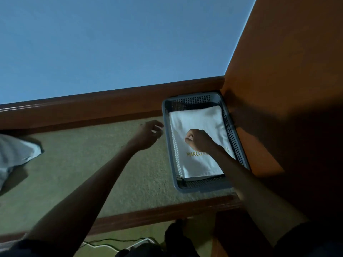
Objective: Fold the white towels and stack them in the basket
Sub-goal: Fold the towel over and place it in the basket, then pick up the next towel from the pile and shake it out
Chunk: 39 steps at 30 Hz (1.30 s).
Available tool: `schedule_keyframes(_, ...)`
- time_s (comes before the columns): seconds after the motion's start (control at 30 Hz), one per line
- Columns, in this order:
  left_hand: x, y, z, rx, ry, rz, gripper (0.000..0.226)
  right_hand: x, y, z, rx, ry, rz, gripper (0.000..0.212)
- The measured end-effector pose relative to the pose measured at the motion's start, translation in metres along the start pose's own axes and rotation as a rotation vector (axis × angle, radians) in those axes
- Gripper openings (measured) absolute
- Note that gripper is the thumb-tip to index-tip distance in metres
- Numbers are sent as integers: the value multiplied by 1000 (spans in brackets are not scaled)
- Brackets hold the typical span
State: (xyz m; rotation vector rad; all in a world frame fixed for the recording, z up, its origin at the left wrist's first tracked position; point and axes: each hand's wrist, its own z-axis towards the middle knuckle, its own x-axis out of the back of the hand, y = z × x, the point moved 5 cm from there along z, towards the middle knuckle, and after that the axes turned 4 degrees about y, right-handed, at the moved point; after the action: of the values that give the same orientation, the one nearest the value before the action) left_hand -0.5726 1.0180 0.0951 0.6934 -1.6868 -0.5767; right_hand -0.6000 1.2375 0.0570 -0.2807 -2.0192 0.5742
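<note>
A grey perforated basket (193, 188) stands at the right end of the green table, against the orange wall. A folded white towel (200, 119) with yellow lettering lies flat inside it. My right hand (199, 139) is curled into a fist and rests on the middle of that towel, holding nothing that I can see. My left hand (148, 135) hovers just left of the basket's rim with loosely curled, empty fingers. Another white towel (14, 154) lies crumpled at the table's far left edge, partly out of view.
The green textured tabletop (89, 160) has a brown wooden rim front and back. An orange wall (278, 89) closes off the right side. Cables (115, 243) lie on the floor below the front edge.
</note>
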Motion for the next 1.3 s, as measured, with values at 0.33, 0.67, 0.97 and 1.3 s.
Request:
schedule_keyframes(0.33, 165, -95, -165, 99, 245, -22, 18, -54, -257, -38, 321, -100, -46, 27)
schedule_keyframes(0.67, 292, -242, -395, 247, 480, 79, 17, -220, -473, -139, 573, -210, -58, 29)
schedule_keyframes(0.97, 365, -337, -510, 422, 589, 79, 14, -326, -602, -184, 714, -319, -127, 29)
schedule_keyframes(1.3, 452, -440, -503, 464, 611, 94, 11, -385, -721, -117, 676, -326, -107, 32)
